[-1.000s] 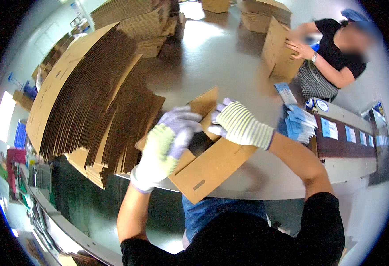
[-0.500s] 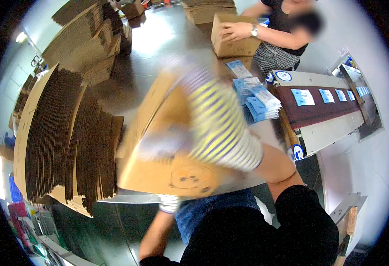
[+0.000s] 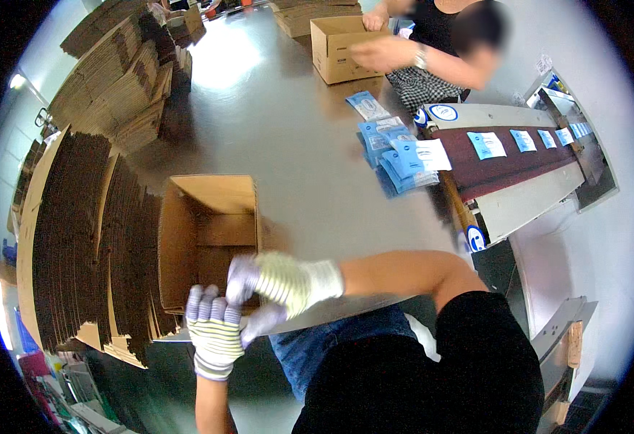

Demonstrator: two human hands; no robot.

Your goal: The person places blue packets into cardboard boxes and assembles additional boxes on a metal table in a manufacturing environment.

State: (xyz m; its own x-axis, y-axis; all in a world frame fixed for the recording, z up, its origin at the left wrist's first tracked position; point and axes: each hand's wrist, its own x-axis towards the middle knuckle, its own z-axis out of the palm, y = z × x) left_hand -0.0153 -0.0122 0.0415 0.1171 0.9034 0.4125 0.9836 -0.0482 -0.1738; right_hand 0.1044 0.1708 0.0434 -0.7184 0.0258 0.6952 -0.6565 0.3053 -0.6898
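Head view: an open carton [image 3: 208, 239] stands by the left part of the near edge of the desk [image 3: 317, 181], mouth up, its hollow inside showing, just beside a thick bank of flat cardboard [image 3: 71, 246]. The person's gloved left hand [image 3: 214, 333] lies at the near rim, fingers stretched upward; the gloved right hand [image 3: 282, 278] bends in over the same rim, its fingers just by the left's. Blur and overlap hide the contact, so I cannot tell whether either set of fingers pinches the cardboard or merely rests on it. Handling this rim well calls, I judge, for even pressure from both hands, the base flat on the desk and fingertips clear of any crease; a lopsided push could skew the walls.

The desk is grey and smooth, with bright glare toward its far end. Blue-and-white packets [image 3: 404, 152] pile up at its right edge, beside a conveyor [image 3: 530, 195] whose dark red belt [image 3: 505, 172] bears more. Beyond them, a co-worker's hands [image 3: 389, 54] are at another carton [image 3: 331, 50]. Further cardboard stacks [image 3: 114, 87] line the far left, and a pale wall [image 3: 548, 239] bounds the right.
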